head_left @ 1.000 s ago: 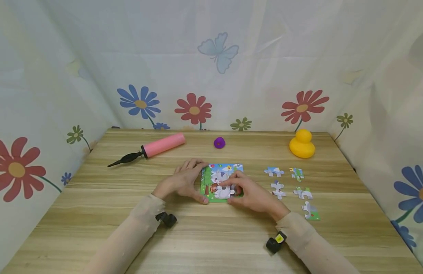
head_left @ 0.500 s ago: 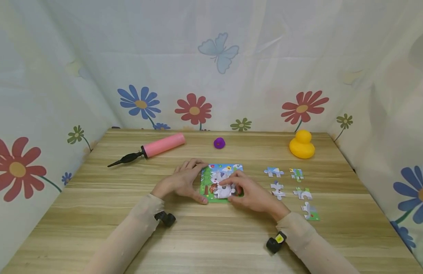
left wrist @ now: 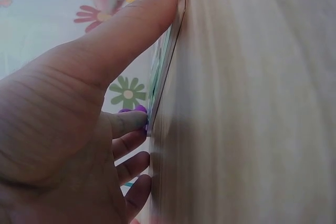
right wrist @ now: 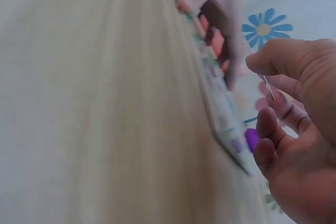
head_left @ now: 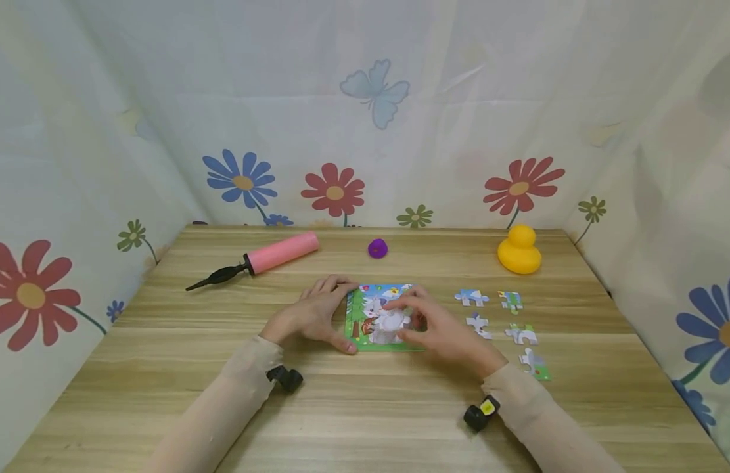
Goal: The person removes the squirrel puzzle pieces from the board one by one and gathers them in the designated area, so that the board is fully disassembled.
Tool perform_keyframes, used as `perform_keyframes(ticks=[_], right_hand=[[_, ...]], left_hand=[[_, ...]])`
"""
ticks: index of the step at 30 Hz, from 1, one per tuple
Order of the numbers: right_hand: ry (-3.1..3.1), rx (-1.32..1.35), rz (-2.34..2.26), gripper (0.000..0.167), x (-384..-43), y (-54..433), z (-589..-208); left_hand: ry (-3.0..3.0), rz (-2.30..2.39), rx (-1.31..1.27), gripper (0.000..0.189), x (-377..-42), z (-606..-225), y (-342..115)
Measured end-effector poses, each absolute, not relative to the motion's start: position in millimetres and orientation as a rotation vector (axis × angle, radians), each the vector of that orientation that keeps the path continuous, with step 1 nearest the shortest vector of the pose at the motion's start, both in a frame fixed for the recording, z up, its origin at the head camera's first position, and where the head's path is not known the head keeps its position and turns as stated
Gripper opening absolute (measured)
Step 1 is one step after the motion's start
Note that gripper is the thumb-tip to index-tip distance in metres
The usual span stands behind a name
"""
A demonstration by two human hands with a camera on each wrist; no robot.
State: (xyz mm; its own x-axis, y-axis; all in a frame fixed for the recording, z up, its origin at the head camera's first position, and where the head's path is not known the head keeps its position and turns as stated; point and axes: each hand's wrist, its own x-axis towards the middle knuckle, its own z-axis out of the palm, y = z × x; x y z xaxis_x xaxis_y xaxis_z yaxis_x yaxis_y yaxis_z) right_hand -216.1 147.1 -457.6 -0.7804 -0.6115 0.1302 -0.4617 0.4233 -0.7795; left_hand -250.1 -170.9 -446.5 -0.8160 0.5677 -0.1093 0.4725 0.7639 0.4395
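A jigsaw puzzle board (head_left: pixel 354 309) with a cartoon white animal on a green and blue scene lies mid-table. My left hand (head_left: pixel 314 316) holds its left side, thumb at the near corner and index finger at the far one. Above the board my right hand (head_left: pixel 438 328) pinches a grey-white puzzle piece (head_left: pixel 391 320) between thumb and fingers. The piece is tilted and shows as a thin edge in the right wrist view, raised off the board. The right fingers cover the board's right part.
Several loose puzzle pieces, one a blue piece (head_left: pixel 472 297) and one a corner piece (head_left: pixel 535 364), lie right of the board. Behind stand a pink hand pump (head_left: pixel 284 252), a small purple object (head_left: pixel 378 248) and a yellow rubber duck (head_left: pixel 520 251). Floral curtains surround the wooden table (head_left: pixel 341 414).
My right hand has lifted the puzzle piece from low over the board's near part and moved slightly back and to the right with it. The left hand stays in place.
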Motion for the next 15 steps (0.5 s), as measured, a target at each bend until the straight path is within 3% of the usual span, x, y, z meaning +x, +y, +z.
perform_keyframes(ticks=[15], right_hand=[[2.739,-1.007,-1.393,0.049,-210.9,208.1,-387.0]], left_hand=[[2.72,0.585,0.785,0.141,-250.2,-448.2,-170.5]])
